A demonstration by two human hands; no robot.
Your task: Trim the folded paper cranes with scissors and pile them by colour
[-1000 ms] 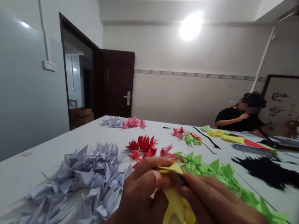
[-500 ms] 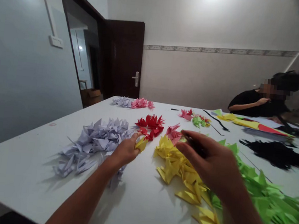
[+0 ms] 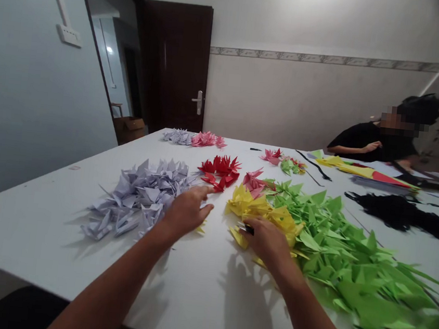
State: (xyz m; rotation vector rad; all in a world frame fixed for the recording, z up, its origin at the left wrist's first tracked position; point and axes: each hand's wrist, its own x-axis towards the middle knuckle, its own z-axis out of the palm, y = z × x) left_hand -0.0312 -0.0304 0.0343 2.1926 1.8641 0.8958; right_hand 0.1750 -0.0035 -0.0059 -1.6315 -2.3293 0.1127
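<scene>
Yellow folded-paper pieces with pointed tips [image 3: 256,207] sit in a loose heap, centre of frame, on the white table [image 3: 189,302]. Another folded yellow paper piece [image 3: 200,229] is on the table just left of centre, mostly hidden under the left hand [image 3: 187,209].

Handling, my read: very light, crisp along the creases, soft on flat faces. Dry paper, so grip should be fine; crushing is the risk, and the thin points will bend first. Take hold by the thick folded middle, light pinch, stay off the tips. Pieces overlap, so neighbours may drag along.

Left hand: thumb apart from fingers, nothing visibly pinched. Fingertips near the red folded-paper cluster [image 3: 224,166]; can't tell if touching. Right hand [image 3: 269,238]: fingers curled round a small black-and-silver tool [image 3: 249,229], low over the yellow heap's near side. Can't tell if it also has paper.

Delta vs half a second ago: left hand had a yellow piece between thumb and fingers, now let go. Right hand was higher, by the heap's far end; now down, tool tip pointing left in frame. A second ago both hands were together on one yellow piece. View has tipped down since.
</scene>
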